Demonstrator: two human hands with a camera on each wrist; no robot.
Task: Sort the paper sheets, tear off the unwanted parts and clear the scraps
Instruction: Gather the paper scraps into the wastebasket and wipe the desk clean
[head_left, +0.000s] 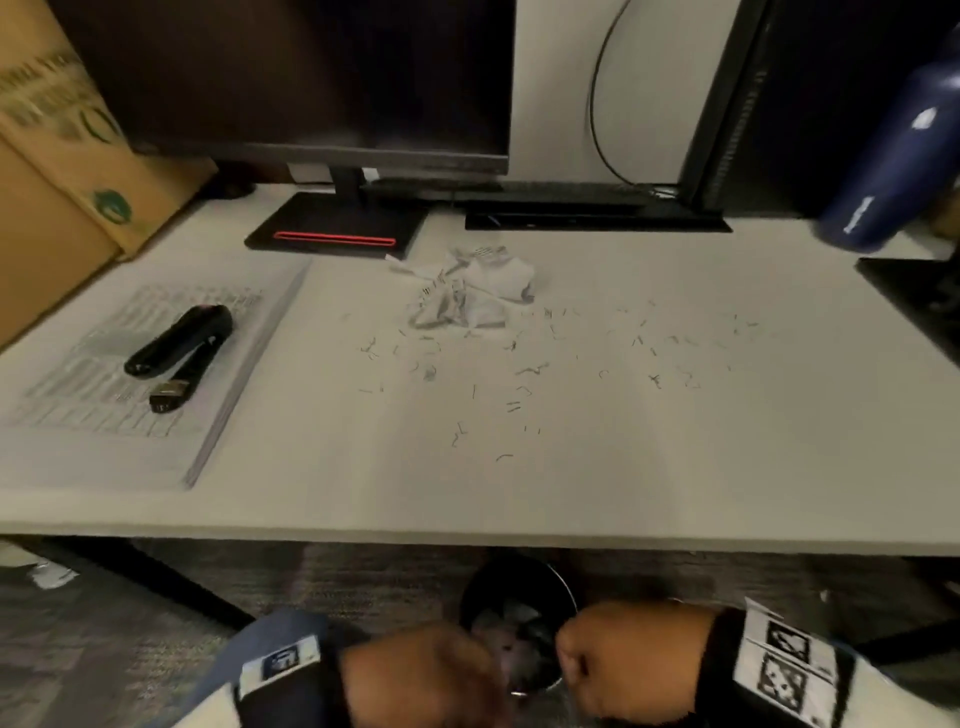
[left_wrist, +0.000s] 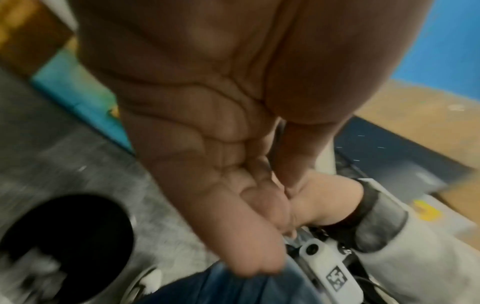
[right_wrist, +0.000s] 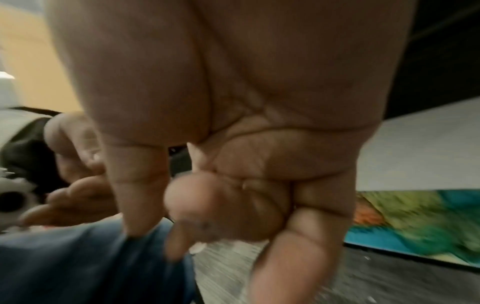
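Both hands are below the desk's front edge, over a black waste bin (head_left: 563, 590) with pale scraps inside. My left hand (head_left: 426, 675) has its fingers stretched out, and their tips (left_wrist: 249, 253) touch the heel of my right hand (left_wrist: 327, 203). My right hand (head_left: 618, 660) has several fingers (right_wrist: 207, 205) curled toward the palm, with nothing visible in them. On the desk lie a heap of crumpled torn paper (head_left: 472, 291) and a stack of printed sheets (head_left: 104, 457) with a black stapler (head_left: 176, 348) on top.
Several loose staples (head_left: 514, 405) are scattered across the desk's middle and right. A monitor stand (head_left: 332, 228) and a cardboard box (head_left: 52, 182) sit behind and to the left, a blue bottle (head_left: 893, 156) at the far right. Jeans-clad legs (left_wrist: 221, 288) are beside the bin (left_wrist: 64, 236).
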